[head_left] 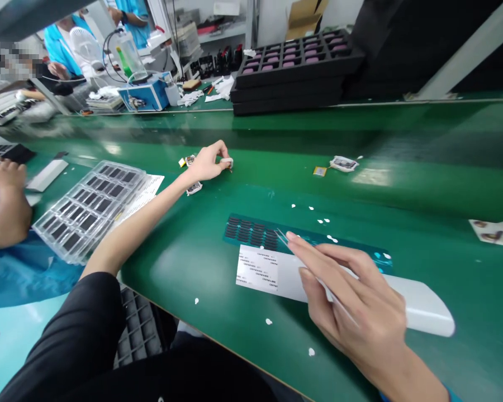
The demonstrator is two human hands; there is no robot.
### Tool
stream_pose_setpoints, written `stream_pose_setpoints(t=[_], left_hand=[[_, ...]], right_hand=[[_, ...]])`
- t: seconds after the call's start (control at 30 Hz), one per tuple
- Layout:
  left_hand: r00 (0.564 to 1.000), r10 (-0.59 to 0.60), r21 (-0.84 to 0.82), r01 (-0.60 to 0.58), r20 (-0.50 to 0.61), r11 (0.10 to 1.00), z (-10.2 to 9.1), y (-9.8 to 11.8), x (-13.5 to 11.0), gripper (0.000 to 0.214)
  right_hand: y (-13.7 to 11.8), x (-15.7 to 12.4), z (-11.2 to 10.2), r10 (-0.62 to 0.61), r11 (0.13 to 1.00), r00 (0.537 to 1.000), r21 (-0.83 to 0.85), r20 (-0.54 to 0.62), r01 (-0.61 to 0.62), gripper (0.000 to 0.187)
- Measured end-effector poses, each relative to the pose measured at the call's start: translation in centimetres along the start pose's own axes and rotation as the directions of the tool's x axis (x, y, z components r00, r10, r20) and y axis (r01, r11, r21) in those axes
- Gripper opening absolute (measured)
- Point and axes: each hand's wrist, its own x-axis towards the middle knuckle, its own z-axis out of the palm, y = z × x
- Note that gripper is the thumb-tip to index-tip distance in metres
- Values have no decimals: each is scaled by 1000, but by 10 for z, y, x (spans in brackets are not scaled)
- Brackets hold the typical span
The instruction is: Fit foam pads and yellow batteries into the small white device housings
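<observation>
Our left hand (207, 163) pinches a small white part (227, 162) mid-worktop (423, 184); our right hand (352, 301) grips tweezers (283, 237) over the sticker strip (255, 231) near the front edge.

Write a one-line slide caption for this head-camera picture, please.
At a green workbench, the left hand pinches a small white part while the right hand holds tweezers over a sticker sheet.

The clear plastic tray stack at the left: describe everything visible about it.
The stack of clear plastic compartment trays lies flat but skewed on the green work surface, near its left edge. The top tray has rows of small rectangular pockets, most holding dark, flat, rectangular parts. The plastic looks thin, glossy and moulded. A white printed paper sheet pokes out beside it on the right. The left hand's forearm passes close by; neither hand touches it.
</observation>
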Motion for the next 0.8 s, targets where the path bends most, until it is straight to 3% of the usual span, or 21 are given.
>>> stream_pose_setpoints(t=[0.07,0.13,0.2,0.27,0.33,0.43,0.53,0.63,0.8], left_hand=[[995,97,-91,-94,19,991,11,21,-21,23],[987,142,-311,-113,73,944,26,44,-46,24],[971,135,-520,-12,199,854,41,67,-75,28],[929,111,-649,158,354,745,52,86,-103,35],[858,117,-703,324,500,633,59,100,-125,36],[796,139,-710,428,590,559,62,110,-145,32],[803,144,-735,437,578,518,65,110,-153,28],[831,141,-762,408,538,503,69,109,-156,23],[874,135,-764,322,467,559,71,113,-163,19]], right_hand=[[0,-5,3,64,995,996,87,-70,-57,68],[1,-9,4,130,979,980,178,-150,-103,62],[2,-9,3,184,966,970,212,-158,-149,58],[5,-6,1,184,975,977,145,-103,-168,57],[7,-2,-1,142,990,989,28,-44,-140,54],[9,2,-1,80,996,997,-28,-14,-80,35],[7,1,3,125,992,992,-25,-24,-126,21],[4,-1,5,195,979,979,-45,-51,-197,18],[6,-3,5,226,974,973,-24,-39,-227,19]])
